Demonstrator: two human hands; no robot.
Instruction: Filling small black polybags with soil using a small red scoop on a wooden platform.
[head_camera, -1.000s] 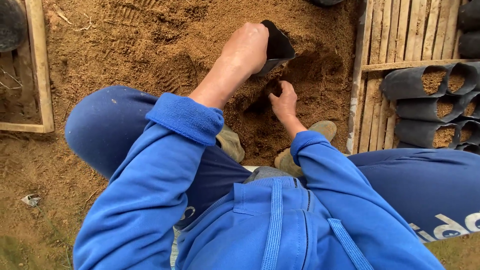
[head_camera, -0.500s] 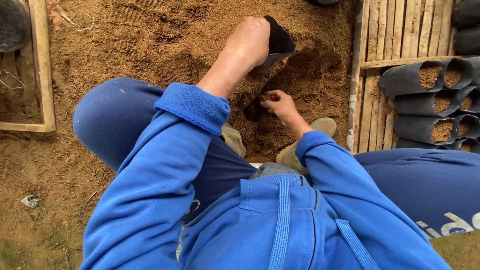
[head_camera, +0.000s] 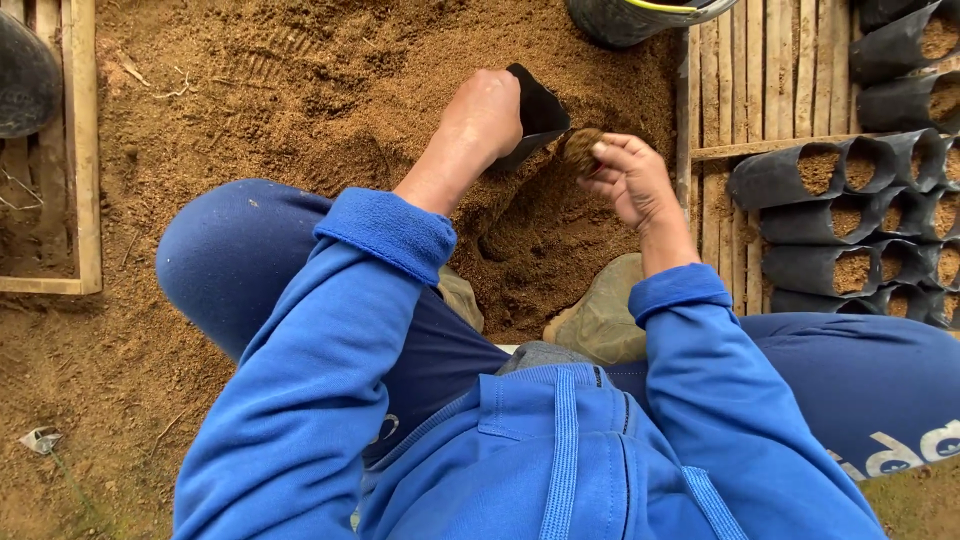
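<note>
My left hand grips a small black plastic nursery bag and holds it open just above the heap of brown soil. Beside the bag's mouth, my right hand is raised with a clump of soil held in its fingers. Both arms wear blue sleeves. A dug hollow in the soil lies below the hands, between my knees.
Black bags filled with soil lie stacked on their sides at the right, on a slatted wooden pallet. A wooden frame borders the soil at the left. A dark bucket stands at the top. My shoes rest near the hollow.
My right hand has come up out of the hollow with a clump of soil and now sits beside the bag's mouth. The left hand kept hold of the bag.
</note>
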